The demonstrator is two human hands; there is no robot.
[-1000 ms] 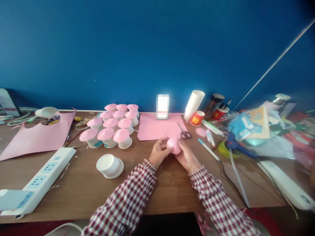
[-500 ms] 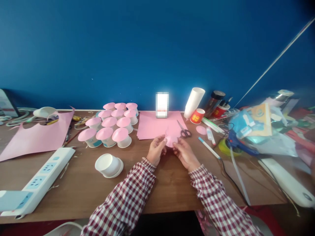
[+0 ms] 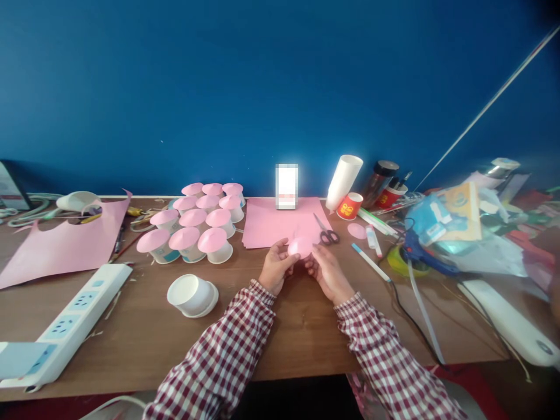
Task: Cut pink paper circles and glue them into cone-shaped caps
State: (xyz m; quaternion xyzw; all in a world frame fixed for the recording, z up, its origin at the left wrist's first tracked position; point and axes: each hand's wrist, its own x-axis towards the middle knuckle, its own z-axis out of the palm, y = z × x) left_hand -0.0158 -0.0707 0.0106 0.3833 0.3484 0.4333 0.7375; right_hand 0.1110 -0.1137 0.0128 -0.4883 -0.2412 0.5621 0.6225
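Note:
Between my two hands is a small round piece of pink paper [image 3: 300, 247], held over the table's middle. My left hand [image 3: 278, 265] pinches its left edge, thumb on top. My right hand [image 3: 328, 272] grips the right edge with thumb and fingers. Just beyond lies a stack of pink paper sheets [image 3: 280, 224], with scissors [image 3: 329, 235] on its right corner. To the left, several upturned paper cups [image 3: 221, 255] carry shallow pink paper cones [image 3: 212, 240]. Closer to me, a bare white paper cup [image 3: 191, 296] stands upside down.
A white power strip [image 3: 72, 321] and a cut pink sheet [image 3: 74, 239] lie on the left. On the right are a red cup [image 3: 349, 206], a leaning stack of white cups [image 3: 345, 181], a marker [image 3: 371, 262], a blue glue gun [image 3: 420, 254] and plastic bags [image 3: 490, 251].
The pink paper piece has turned in my hands and tilted, showing a smoother, rounder face. My fingers have shifted slightly along its edge. Other things keep their places.

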